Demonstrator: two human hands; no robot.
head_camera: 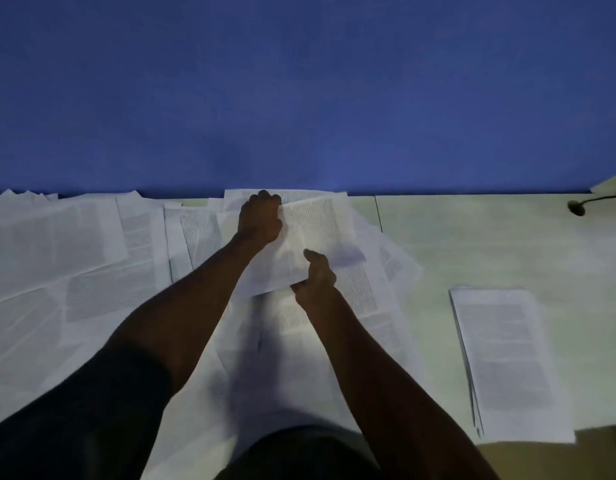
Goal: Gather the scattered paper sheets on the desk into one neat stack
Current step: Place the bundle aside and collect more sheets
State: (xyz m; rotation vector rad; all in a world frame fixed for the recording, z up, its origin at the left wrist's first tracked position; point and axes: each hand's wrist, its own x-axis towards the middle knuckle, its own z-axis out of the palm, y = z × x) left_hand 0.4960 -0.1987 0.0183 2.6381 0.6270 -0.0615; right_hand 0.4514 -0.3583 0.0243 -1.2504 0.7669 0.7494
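Printed white paper sheets lie scattered and overlapping across the left and middle of the pale desk. One printed sheet is lifted off the pile near the desk's far edge. My left hand grips its far left corner. My right hand pinches its near edge, thumb on top. Under it more loose sheets spread to the right. A neat stack of sheets lies on the right side of the desk, apart from both hands.
A blue partition wall rises right behind the desk's far edge. A dark cable with a round end lies at the far right corner. Bare desk shows between the middle pile and the stack.
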